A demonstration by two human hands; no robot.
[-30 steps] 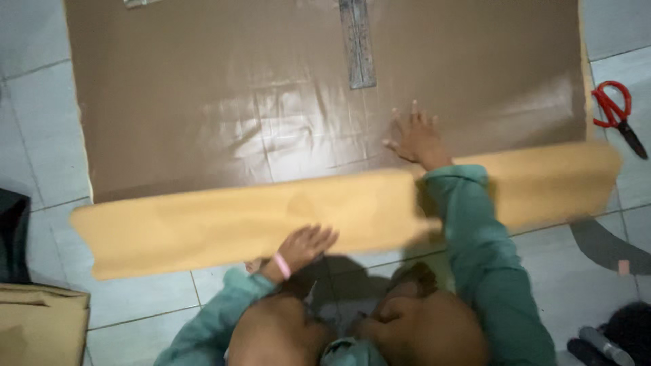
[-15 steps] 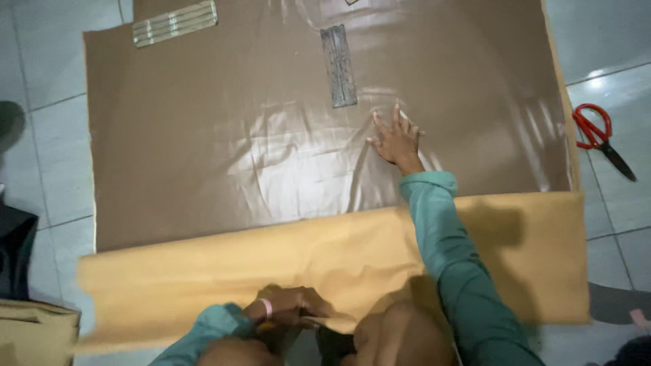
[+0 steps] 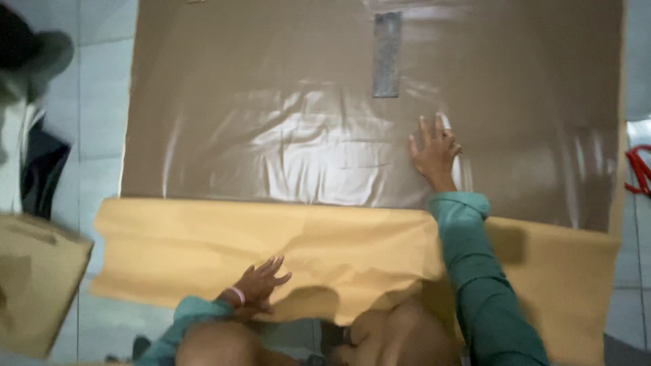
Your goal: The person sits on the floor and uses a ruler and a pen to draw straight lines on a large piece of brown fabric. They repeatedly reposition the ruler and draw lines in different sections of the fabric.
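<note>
A large sheet with a glossy brown side lies spread on the tiled floor. Its near edge is folded over, showing a matte tan band. My right hand lies flat on the glossy side with fingers spread, just beyond the fold. At the fold's near edge my left hand, with a pink wristband, rests open on the tan band. A grey strip of tape is stuck on the sheet above my right hand. My knees show at the bottom.
A cardboard box sits at the lower left. Dark items lie along the left edge. Red scissor handles show at the right edge. Pale floor tiles surround the sheet.
The tan folded band has grown wider and lies closer to me. My left hand has come out from under my body onto the band. My right hand stays pressed on the glossy side.
</note>
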